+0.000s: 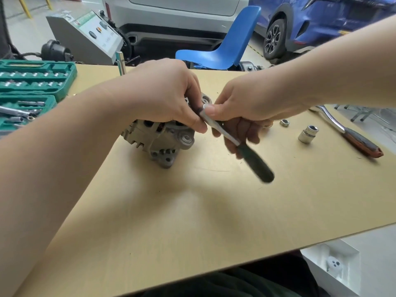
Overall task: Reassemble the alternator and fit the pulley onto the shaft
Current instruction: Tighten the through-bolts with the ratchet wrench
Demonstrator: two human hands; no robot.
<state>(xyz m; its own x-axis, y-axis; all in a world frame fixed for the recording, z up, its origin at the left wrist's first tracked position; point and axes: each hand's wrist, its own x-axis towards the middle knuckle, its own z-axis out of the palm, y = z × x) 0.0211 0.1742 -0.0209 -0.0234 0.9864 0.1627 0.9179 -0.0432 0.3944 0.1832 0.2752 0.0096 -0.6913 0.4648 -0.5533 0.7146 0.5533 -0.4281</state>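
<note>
Tan table (214, 211), hands gripping ratchet (242, 146), alternator (158, 138)

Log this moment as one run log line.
step: tightening alternator | left hand: pinches ratchet head | right hand: grips ratchet | table: nut, socket, second ratchet

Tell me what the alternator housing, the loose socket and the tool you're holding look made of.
Alternator housing: looks like cast aluminium, with a dull grey matte surface and moulded ribs.
Loose socket: probably chromed steel, bright and mirror-like.
Tool, held by the left hand and right hand: satin metal shank, with a dark green handle that could be plastic or rubber; blur hides the texture.
</note>
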